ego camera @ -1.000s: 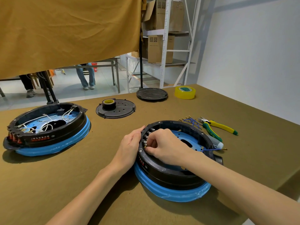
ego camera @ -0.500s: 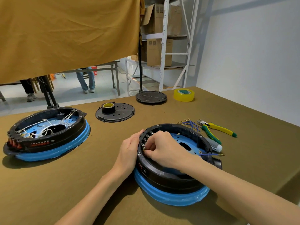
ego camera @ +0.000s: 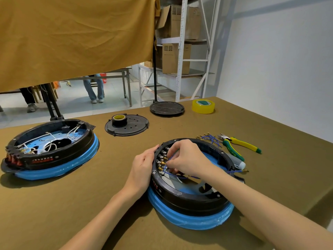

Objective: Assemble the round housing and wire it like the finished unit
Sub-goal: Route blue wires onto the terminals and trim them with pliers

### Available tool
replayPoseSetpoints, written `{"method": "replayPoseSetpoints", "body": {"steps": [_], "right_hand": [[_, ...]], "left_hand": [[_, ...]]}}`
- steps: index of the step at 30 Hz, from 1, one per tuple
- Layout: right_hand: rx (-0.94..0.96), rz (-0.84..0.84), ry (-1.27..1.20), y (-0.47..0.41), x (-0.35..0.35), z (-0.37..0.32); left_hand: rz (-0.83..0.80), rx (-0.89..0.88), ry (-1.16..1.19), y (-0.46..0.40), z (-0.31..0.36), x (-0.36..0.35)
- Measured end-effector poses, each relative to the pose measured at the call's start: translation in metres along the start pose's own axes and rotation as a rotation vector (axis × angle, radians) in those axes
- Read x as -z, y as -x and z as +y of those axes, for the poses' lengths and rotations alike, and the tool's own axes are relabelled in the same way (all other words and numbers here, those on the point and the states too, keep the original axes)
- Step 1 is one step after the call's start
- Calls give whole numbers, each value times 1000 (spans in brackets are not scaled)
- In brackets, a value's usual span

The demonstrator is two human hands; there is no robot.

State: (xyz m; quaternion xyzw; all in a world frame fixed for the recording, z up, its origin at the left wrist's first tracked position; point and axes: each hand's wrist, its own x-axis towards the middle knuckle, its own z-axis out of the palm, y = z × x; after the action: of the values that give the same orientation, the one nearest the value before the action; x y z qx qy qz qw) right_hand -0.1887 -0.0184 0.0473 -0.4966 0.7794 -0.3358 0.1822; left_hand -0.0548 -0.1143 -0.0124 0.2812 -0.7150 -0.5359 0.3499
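- Olive-brown cloth covers your desk [ego camera: 54, 204], and the head view is the only one, so everything below comes from it.
- Your round housing [ego camera: 191, 199], black with a blue band around its base, sits on the desk right in front of you, a little to the right of centre.
- Your left hand [ego camera: 144, 168] rests against the outside of the housing's left rim, fingers laid loosely along the black edge; it grasps nothing.
- Your right hand [ego camera: 187, 159] reaches inside the housing with fingers curled, pinching a thin blue wire [ego camera: 180, 175] beside the row of metal terminals [ego camera: 162, 162] on the inner left wall.
- That wire trails across the inside and out over the right rim.
- The finished unit [ego camera: 48, 150], the same shape with white wires looped inside it, stands well apart on the left of the desk.
- A bundle of loose blue wires [ego camera: 210, 138] lies just beyond the housing's far rim, with green and yellow pliers [ego camera: 239, 145] beside it.
- A grey and white tool [ego camera: 237, 161] lies against the housing's right side.
- Farther back you have a black perforated plate [ego camera: 133, 128] with a roll of black tape [ego camera: 119, 120] on it, a black round lid [ego camera: 166, 109], and a yellow tape roll [ego camera: 203, 106].
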Motion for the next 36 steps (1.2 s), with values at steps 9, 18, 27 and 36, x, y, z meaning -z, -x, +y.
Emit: {"method": "replayPoseSetpoints", "body": {"steps": [9,18,27,36], "right_hand": [[-119,-32,-237,-4,-3,-4],[-202,-82,-364,-4,0,-8],[-98,4,-161,0,7,7],[-132,26,-175,-15,-1,0]], "left_hand": [[-21,1,5,1,3,0],[-16,-1,-15,3,7,-1],[-10,-13,23,5,10,-1],[-22,-14,0,4,4,0]]}}
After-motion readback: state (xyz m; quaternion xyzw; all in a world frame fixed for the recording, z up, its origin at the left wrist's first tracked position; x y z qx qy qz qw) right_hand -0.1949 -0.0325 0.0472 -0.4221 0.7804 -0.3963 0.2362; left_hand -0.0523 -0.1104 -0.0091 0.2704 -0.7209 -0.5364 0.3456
